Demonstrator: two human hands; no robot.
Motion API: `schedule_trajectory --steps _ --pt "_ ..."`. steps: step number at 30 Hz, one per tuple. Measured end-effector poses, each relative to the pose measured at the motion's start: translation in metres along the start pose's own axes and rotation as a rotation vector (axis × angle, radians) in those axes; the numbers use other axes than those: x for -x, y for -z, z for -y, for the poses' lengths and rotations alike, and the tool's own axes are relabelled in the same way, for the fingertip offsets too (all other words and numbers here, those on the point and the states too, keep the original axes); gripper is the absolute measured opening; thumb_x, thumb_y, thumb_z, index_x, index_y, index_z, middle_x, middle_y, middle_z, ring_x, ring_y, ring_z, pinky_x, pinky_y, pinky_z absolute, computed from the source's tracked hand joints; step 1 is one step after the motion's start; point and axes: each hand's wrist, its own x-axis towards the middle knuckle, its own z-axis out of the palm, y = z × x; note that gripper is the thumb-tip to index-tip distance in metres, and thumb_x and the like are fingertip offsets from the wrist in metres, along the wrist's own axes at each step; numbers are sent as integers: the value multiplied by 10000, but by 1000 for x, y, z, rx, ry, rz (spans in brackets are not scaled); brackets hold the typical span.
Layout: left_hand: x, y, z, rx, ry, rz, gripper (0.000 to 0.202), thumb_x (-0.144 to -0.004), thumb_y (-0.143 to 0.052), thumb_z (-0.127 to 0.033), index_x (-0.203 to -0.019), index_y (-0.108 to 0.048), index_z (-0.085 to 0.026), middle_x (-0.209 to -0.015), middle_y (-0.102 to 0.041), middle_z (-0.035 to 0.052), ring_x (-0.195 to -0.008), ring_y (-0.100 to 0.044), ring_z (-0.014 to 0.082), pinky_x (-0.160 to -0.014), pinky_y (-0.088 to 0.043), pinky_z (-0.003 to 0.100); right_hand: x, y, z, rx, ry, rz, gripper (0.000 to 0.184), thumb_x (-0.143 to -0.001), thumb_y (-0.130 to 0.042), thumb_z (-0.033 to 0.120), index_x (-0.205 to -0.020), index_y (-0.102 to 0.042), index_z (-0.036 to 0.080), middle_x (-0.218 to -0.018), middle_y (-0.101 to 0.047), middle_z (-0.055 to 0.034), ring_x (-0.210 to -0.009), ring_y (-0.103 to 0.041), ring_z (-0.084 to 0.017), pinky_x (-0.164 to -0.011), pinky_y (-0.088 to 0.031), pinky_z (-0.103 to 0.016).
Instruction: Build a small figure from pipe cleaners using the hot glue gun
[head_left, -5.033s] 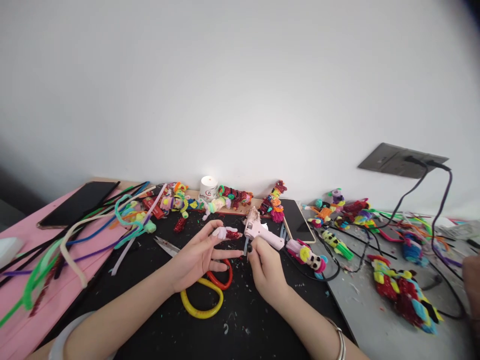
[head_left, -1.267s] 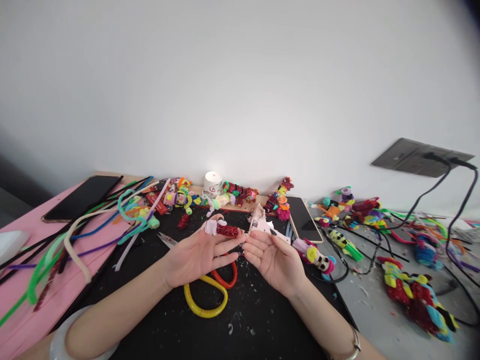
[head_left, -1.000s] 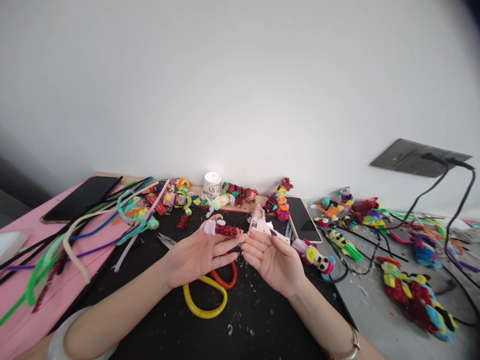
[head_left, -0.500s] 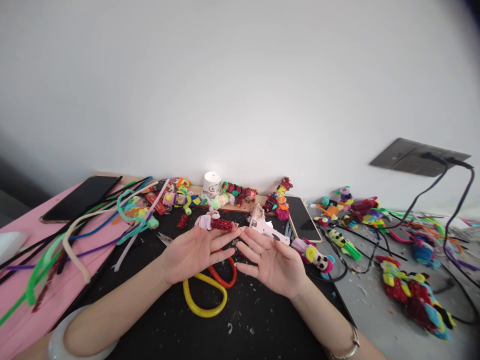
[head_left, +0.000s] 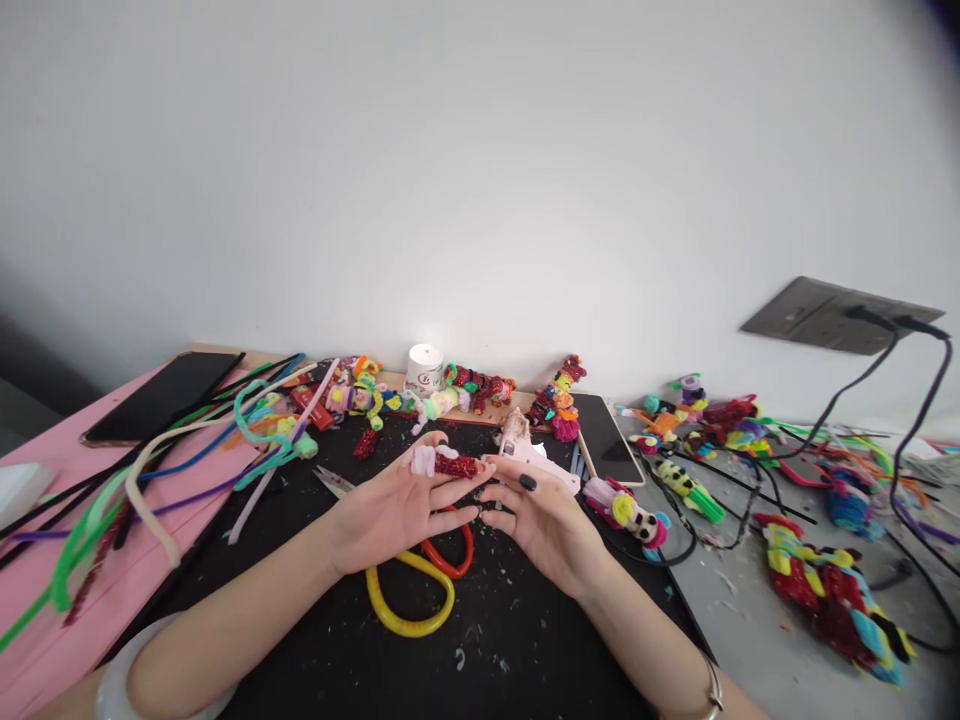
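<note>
A small pipe-cleaner piece (head_left: 454,463), glittery red at one end and lilac at the other, lies across the raised fingers of my left hand (head_left: 379,510). That palm faces up, and its thumb is bent behind the lilac end. My right hand (head_left: 551,530) has its palm turned inward and its fingers stretched, with fingertips meeting the red end and the left fingertips. Whether the right hand grips the piece is hard to see. Below both hands lie scissors with one yellow and one red handle (head_left: 411,632), blades partly hidden by my left hand.
A pale pink glue gun (head_left: 536,463) lies behind my right hand, beside a phone (head_left: 606,440). A paper cup (head_left: 424,370) and several pipe-cleaner figures (head_left: 555,395) line the wall. Loose pipe cleaners (head_left: 150,470) cover the left side. Cables (head_left: 896,440) run down from a wall socket (head_left: 817,312).
My right hand has turned from palm up to palm inward, its thumb moving in over the fingers. My left thumb has come up behind the piece, which has shifted slightly right.
</note>
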Motion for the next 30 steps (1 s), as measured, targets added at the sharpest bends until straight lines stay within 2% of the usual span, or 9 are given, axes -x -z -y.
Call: schedule_trajectory --steps 2,5,11,15,23,30 --pt "0 -2 2 -18 -5 -5 211 -858 -590 -279 -1069 -586 -286 -1207 -652 66 -1280 -460 252 -1092 -187 513 -1 -3 -2 7 13 -19 282 -782 -681 263 -1046 -699 167 -975 -699 -85 -880 -631 -177 -809 -514 -323" --pt "0 -6 5 -72 7 -8 243 -815 -650 -271 -1046 -573 -270 -1173 -662 69 -1221 -518 273 -1097 -161 530 -2 -6 -4 26 13 -42 228 -782 -694 246 -988 -726 155 -862 -710 -66 -785 -638 -152 -750 -531 -290" --pt "0 -10 7 -178 16 3 245 -778 -692 -298 -970 -566 -213 -1141 -654 103 -1210 -513 254 -1105 -168 501 -2 -7 -5 102 42 -111 210 -773 -708 247 -949 -745 139 -886 -728 -87 -728 -656 -141 -703 -547 -264" --pt "2 -12 8 -266 23 10 267 -771 -699 -325 -969 -563 -209 -1171 -629 102 -1225 -484 247 -1091 -187 452 -1 -10 -6 159 77 -167 177 -762 -715 272 -886 -760 154 -978 -725 -99 -824 -666 -173 -739 -543 -276" --pt "3 -15 10 -463 27 -13 290 -781 -673 -387 -982 -551 -218 -1162 -594 96 -1079 -526 237 -930 -303 346 0 -10 -8 265 130 -228 151 -772 -698 297 -873 -764 207 -893 -744 -47 -747 -655 -141 -728 -527 -242" --pt "3 -12 11 -454 25 -1 301 -775 -678 -397 -988 -549 -229 -1157 -590 68 -1055 -533 210 -987 -272 384 -1 -7 -12 296 137 -207 148 -823 -652 307 -908 -756 245 -917 -740 -26 -795 -660 -148 -749 -523 -244"
